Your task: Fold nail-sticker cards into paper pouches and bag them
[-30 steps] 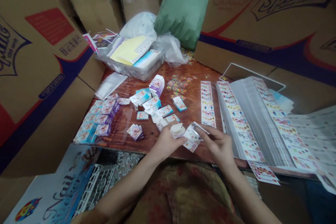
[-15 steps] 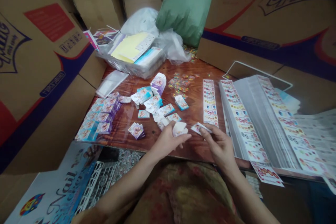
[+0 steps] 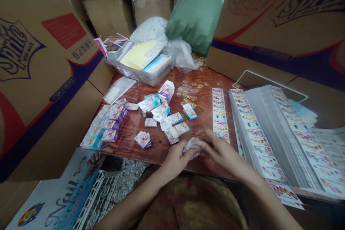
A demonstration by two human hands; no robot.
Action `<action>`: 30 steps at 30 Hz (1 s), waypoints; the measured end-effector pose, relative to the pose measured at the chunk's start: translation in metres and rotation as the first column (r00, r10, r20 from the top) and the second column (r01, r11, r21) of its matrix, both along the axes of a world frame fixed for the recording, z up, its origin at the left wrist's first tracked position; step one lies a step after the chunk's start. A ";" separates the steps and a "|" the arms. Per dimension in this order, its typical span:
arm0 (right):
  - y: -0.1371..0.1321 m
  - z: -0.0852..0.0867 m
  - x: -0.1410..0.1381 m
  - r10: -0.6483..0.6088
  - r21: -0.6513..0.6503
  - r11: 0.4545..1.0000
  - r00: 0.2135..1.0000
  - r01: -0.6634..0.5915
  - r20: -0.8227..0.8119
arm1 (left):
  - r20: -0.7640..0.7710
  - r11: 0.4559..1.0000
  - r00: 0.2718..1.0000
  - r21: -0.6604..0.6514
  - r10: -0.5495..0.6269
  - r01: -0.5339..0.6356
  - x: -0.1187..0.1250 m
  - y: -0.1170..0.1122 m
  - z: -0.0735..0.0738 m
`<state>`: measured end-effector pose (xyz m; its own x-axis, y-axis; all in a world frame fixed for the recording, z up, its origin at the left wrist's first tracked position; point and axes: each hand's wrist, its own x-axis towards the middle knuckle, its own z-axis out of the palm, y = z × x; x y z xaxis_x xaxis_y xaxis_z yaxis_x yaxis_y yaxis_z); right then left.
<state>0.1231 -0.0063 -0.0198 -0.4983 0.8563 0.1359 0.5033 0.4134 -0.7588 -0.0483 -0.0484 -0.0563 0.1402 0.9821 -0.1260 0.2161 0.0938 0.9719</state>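
Note:
My left hand is closed around a small purple-and-white carton near the table's front edge. Its white flaps face my right hand, whose thumb is at the flaps while the blurred fingers reach out above, apart. No card shows in the right hand. Just beyond lie loose blue-and-white cartons and, partly under them, a purple one. A small pile of purple cartons sits to the left of my left hand.
Rows of cartons stand at the table's left. Small colourful packets lie behind. Tall stacks of printed sticker strips line the right side. A plastic tray of papers is at the back, with large cardboard boxes on both sides.
My right hand has moved in to the carton in my left hand; the small printed card it held is out of sight. The whole view has shifted slightly.

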 end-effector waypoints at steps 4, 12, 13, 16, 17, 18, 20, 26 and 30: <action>0.066 -0.015 -0.001 -0.333 0.161 0.933 0.942 0.323 0.042 | 0.348 0.973 0.921 -0.203 0.173 -0.106 0.004 0.001 -0.003; 0.152 -0.053 -0.026 -0.458 0.196 0.876 0.888 0.442 0.047 | 0.377 0.944 0.878 -0.258 0.294 -0.205 0.008 -0.006 0.008; 0.154 -0.055 -0.026 -0.452 0.188 0.880 0.891 0.437 0.044 | 0.374 0.944 0.881 -0.262 0.290 -0.200 0.007 -0.006 0.007; 0.156 -0.056 -0.022 -0.433 0.163 0.892 0.901 0.423 0.031 | 0.371 0.943 0.893 -0.300 0.255 -0.145 0.006 -0.005 0.000; 0.155 -0.054 -0.020 -0.431 0.156 0.893 0.902 0.423 0.023 | 0.370 0.940 0.896 -0.318 0.246 -0.126 0.005 -0.004 -0.002; 0.152 -0.051 -0.017 -0.437 0.155 0.890 0.899 0.429 0.017 | 0.368 0.935 0.898 -0.336 0.242 -0.115 0.005 -0.004 -0.004; 0.140 -0.042 -0.011 -0.463 0.131 0.876 0.885 0.465 -0.045 | 0.361 0.927 0.897 -0.355 0.256 -0.122 0.006 -0.002 -0.005; 0.041 -0.006 -0.006 -0.225 -0.103 0.974 0.913 0.202 -0.340 | 0.316 0.951 0.918 -0.266 0.239 -0.156 0.007 0.003 0.000; -0.008 -0.003 -0.003 -0.098 0.012 0.995 0.989 0.100 -0.109 | 0.150 0.988 0.978 -0.083 0.144 -0.133 0.006 0.002 -0.004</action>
<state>0.1197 -0.0145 -0.0223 -0.3929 0.8975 0.2003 0.4574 0.3797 -0.8041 -0.0422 -0.0464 -0.0603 0.0267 0.9826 -0.1841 0.0432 0.1828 0.9822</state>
